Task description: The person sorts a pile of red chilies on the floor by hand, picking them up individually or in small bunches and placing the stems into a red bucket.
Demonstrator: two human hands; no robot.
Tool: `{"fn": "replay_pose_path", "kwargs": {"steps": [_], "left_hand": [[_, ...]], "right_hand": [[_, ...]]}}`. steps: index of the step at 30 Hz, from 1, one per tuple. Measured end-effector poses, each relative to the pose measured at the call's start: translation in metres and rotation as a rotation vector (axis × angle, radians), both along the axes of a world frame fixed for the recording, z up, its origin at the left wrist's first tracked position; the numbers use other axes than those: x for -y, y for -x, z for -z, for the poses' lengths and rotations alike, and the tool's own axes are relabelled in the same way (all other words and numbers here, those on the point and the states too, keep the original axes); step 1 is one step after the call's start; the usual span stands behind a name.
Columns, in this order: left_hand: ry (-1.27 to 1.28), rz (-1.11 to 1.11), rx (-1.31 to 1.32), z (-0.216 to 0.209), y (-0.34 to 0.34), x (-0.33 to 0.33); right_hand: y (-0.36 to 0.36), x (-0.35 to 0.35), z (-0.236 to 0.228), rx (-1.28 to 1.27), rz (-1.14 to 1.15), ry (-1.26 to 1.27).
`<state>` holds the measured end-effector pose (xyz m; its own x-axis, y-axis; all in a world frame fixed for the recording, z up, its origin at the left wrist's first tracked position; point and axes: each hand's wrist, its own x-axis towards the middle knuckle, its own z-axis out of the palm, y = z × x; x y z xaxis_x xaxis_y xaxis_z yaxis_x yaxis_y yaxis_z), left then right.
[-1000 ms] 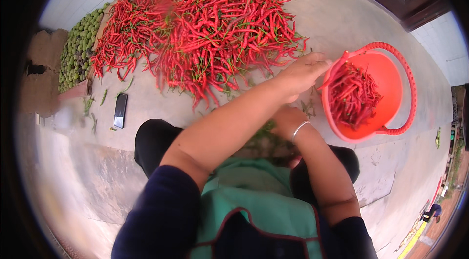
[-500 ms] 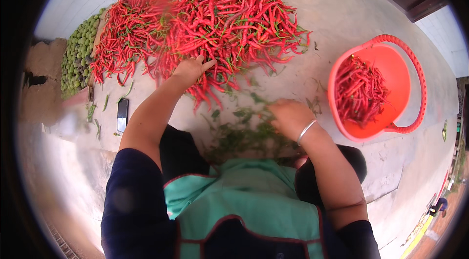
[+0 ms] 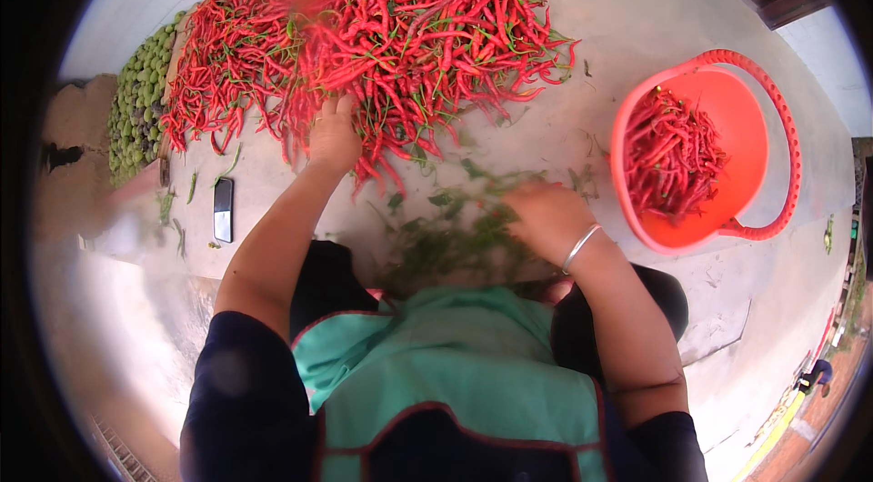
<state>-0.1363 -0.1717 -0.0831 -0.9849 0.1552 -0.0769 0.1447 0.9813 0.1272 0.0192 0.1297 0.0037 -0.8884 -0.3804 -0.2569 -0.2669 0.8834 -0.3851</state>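
Note:
A big heap of red chili peppers (image 3: 427, 36) with green stems covers the far part of the floor. My left hand (image 3: 335, 135) reaches to the heap's near edge, its fingers stretched onto the peppers there. I see no pepper lifted in it. My right hand (image 3: 548, 216), with a silver bracelet at the wrist, hangs over scattered green stems and leaves (image 3: 455, 241) in front of my lap. Its fingers point down and are partly hidden and blurred, so I cannot make out what they hold, if anything.
On the right stands a red plastic basket (image 3: 741, 150) with an arched handle and chili peppers (image 3: 673, 159) inside. A phone (image 3: 224, 209) lies at the left near loose green pods. Farther left are green round fruits (image 3: 141, 105) and a brown sack (image 3: 82, 118).
My left hand has shifted slightly left, its fingers now pointing forward into the peppers rather than spread to the right. My right hand stays over the green stems.

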Motion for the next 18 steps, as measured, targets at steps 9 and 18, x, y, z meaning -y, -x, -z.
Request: {"fn": "replay_pose_path", "kwargs": {"steps": [9,18], "left_hand": [[-0.684,-0.974,0.326,0.051,-0.049,-0.042],[-0.323,-1.114,0.185,0.113,-0.015,-0.028]], "right_hand": [[-0.001,0.006,-0.015,0.032,-0.028,0.015],[-0.016,-0.004,-0.02,-0.106,-0.016,0.023]]}}
